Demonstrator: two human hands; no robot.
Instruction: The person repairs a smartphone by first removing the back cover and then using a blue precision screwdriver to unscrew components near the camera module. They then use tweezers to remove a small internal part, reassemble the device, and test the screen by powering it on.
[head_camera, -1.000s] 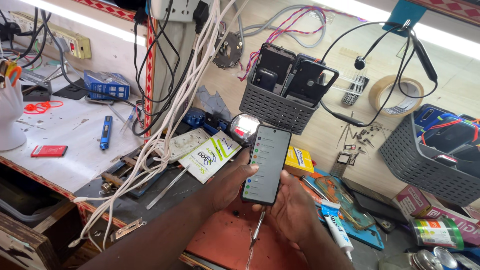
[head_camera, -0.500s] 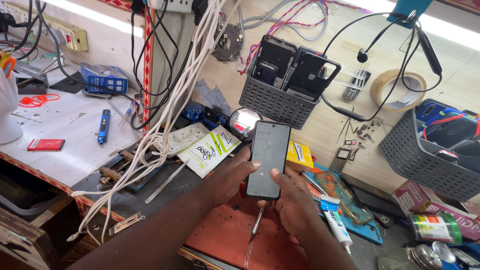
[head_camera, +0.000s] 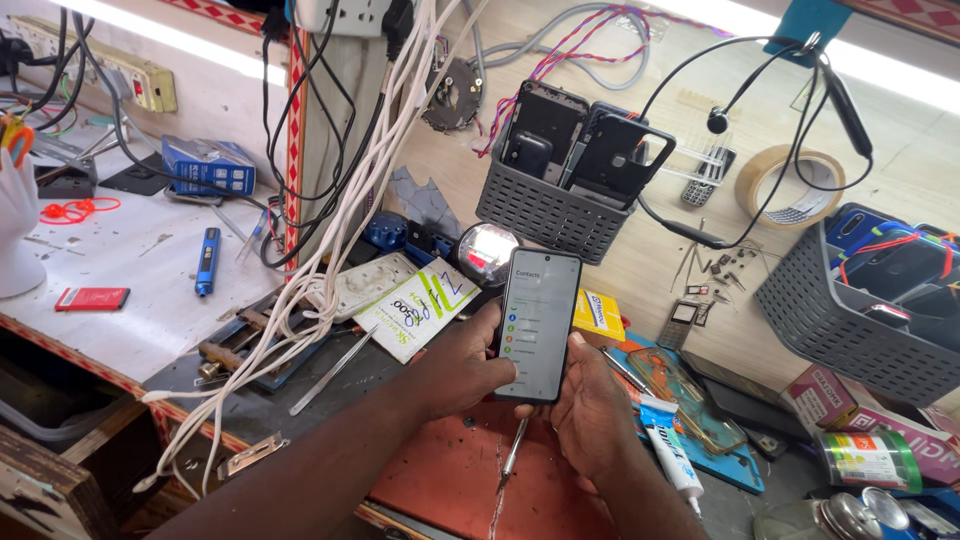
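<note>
Two hands share one smartphone (head_camera: 538, 323), held upright above the red mat (head_camera: 470, 480) with its lit screen facing the camera. The left hand (head_camera: 455, 368) grasps its left edge, thumb on the glass; the right hand (head_camera: 592, 415) cups its lower right corner. A screwdriver (head_camera: 513, 453) lies on the mat just below, a white glue tube (head_camera: 668, 447) to the right, and a grey basket (head_camera: 552, 205) of phones behind on the worktop (head_camera: 650, 260).

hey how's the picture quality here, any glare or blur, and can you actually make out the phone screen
Head view: bright light strips along the back wall are blown out. The phone, held by the left hand and right hand, has a lit, legible screen without glare. The small round lamp behind it glares. Wide-angle bending shows at the edges; near corners look slightly soft.
</note>
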